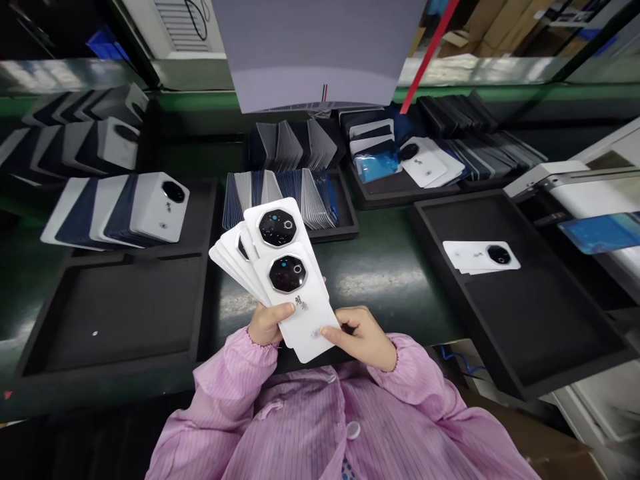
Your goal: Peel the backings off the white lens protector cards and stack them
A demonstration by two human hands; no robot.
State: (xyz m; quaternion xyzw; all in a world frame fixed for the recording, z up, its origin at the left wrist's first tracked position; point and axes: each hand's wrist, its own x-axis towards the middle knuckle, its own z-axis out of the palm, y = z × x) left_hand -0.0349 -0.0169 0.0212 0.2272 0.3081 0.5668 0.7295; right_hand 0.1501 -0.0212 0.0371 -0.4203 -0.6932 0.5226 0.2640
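Note:
Several white phone back covers (285,320), each with a dark eight-sided camera patch, are fanned out in front of my chest. My left hand (270,323) is closed round their lower left side, its thumb lying across the front cover. My right hand (364,337) pinches the lower right edge of that front cover, thumb on its face; the other fingers are partly behind. Beyond the fan, a black tray (347,200) holds a tight row of upright white and dark blue covers (280,190).
On the left, rows of covers (155,207) stand behind an open black tray (125,313). A black tray (540,313) at right carries a small stack of white covers (481,256). Beside it is a white machine (595,190) with a blue-filmed sheet. A grey panel (320,53) hangs ahead.

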